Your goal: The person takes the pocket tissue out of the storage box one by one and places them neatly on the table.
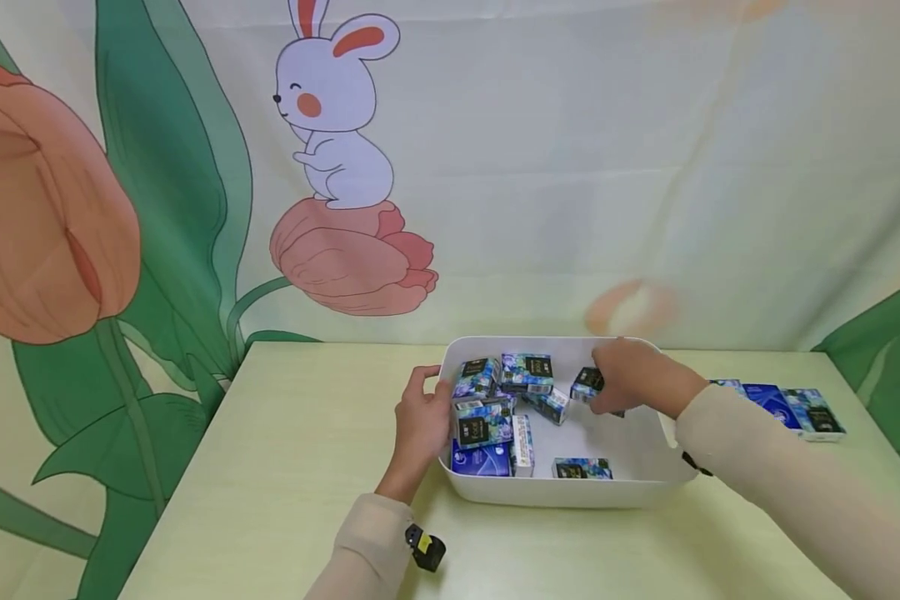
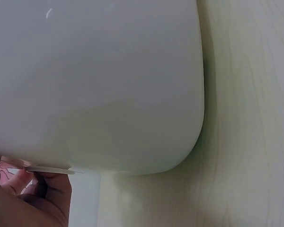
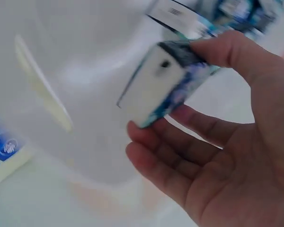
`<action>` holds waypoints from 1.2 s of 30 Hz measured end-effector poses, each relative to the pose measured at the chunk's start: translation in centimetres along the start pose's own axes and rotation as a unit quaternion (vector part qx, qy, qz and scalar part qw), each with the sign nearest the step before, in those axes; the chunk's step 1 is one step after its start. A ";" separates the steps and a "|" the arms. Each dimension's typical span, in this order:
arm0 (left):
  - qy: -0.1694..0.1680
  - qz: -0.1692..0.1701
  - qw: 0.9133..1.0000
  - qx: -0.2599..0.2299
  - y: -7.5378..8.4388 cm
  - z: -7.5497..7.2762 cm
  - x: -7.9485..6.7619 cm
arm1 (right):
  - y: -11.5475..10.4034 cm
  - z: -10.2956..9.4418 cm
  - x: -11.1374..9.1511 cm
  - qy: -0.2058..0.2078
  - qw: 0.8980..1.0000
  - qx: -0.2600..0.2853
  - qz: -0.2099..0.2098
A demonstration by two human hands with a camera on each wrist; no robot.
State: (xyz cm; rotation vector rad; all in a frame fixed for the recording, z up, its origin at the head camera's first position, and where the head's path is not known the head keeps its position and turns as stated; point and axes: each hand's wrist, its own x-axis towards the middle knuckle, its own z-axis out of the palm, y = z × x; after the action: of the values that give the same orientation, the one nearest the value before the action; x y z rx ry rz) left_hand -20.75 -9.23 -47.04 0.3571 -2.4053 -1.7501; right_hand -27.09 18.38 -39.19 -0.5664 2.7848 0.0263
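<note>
A white plastic bin (image 1: 540, 493) stands on the table and contains several small tissue packs in blue floral wrap with black labels. My left hand (image 1: 424, 421) grips the bin's left rim; in the left wrist view, its fingers curl at the rim beside the smooth outer wall (image 2: 113, 85). Over the bin's right half, my right hand (image 1: 639, 379) pinches one tissue pack (image 3: 161, 85) between thumb and fingers, its pale side facing the right wrist camera. Most other packs, such as the floral pack (image 1: 484, 425), are heaped at the left; another pack (image 1: 583, 468) lies near the front wall.
To the right of the bin, more packs, including a plain blue pack (image 1: 771, 407) and a floral pack (image 1: 813, 414), lie in a row on the pale wooden table (image 1: 315, 467). A curtain (image 1: 540, 167) printed with a rabbit and tulips hangs behind the table.
</note>
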 end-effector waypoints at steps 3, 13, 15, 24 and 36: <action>0.000 -0.001 1.000 0.000 0.0 0.0 0.0 | 0.7 -1.3 -2.2 0.042 0.998 0.048 -0.001; -0.002 0.001 1.000 -0.003 -0.1 0.0 0.1 | 6.7 -0.7 -10.2 0.180 0.971 0.148 0.057; -0.001 0.003 1.000 -0.003 -0.2 0.0 0.1 | 8.3 0.5 -11.3 0.188 0.966 0.155 0.083; -0.001 0.012 1.000 0.000 0.0 0.0 0.1 | 12.8 8.1 -13.2 0.145 0.965 0.164 0.145; -0.003 0.009 1.000 0.001 -0.1 0.0 0.0 | 11.6 12.7 -10.8 0.136 0.956 0.174 0.193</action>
State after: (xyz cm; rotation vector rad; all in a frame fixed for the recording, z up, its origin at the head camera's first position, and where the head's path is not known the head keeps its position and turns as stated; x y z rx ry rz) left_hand -20.76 -9.30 -47.11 0.3294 -2.4069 -1.7433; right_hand -18.47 34.10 -48.64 0.0726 3.0154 -0.4819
